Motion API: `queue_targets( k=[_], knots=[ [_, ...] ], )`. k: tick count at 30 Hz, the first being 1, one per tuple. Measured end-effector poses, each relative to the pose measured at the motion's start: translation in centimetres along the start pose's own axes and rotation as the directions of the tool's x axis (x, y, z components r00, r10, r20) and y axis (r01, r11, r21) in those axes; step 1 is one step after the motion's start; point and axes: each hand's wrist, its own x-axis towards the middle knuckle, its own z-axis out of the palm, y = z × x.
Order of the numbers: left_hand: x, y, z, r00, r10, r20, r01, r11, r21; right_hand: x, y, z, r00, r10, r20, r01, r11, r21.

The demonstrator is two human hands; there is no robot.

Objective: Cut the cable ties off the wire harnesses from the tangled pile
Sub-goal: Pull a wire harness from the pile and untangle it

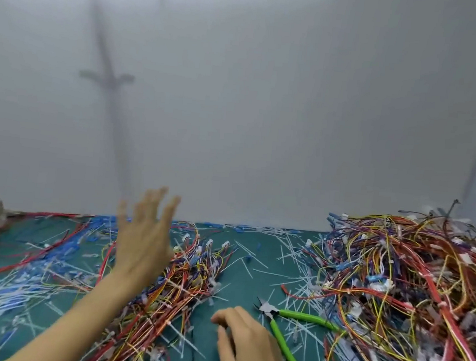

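Head camera looks over a green mat (246, 286) with a tangled pile (412, 282) of wire harnesses heaped on its right side. The red, yellow, blue and purple wires are looped through one another, with white connectors and pale cable ties showing among them. A second, flatter bundle of harnesses (182, 279) stretches from the middle of the mat toward the near edge, and cut cable ties (285, 250) lie scattered as thin white strips between the two heaps and across the left side. The left hand (142, 238) is raised above the mat with its fingers spread wide and straight, blurred, gripping nothing. Its forearm crosses over the flatter bundle. The right hand (245, 342) sits low near the front edge with its fingers loosely curled toward the mat; nothing shows in its grasp. Just beside it on the right lie green-handled cutters (271, 312) — handles apart, tips pointing away from the person — untouched by either hand. The big pile lies well to the right of both hands, its near edge reaching the cutter handles.
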Motion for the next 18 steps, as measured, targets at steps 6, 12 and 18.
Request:
queue_targets(
  k=[6,12,18],
  knots=[
    [0.4,3.9,1.2,0.809,-0.036,0.587,0.006,0.999,0.053,-0.2,-0.4,-0.2,1.0,-0.011,0.01,0.011,1.0,-0.02],
    [1.4,3.5,2.2,0.752,-0.035,0.658,0.055,0.998,-0.01,-0.1,-0.5,-0.4,1.0,-0.014,0.012,0.015,1.0,-0.019],
    [3.1,1.3,1.7,0.548,-0.015,0.836,0.616,0.683,-0.391,-0.2,-0.4,-0.4,1.0,-0.017,0.001,0.017,1.0,-0.004]
  ],
)
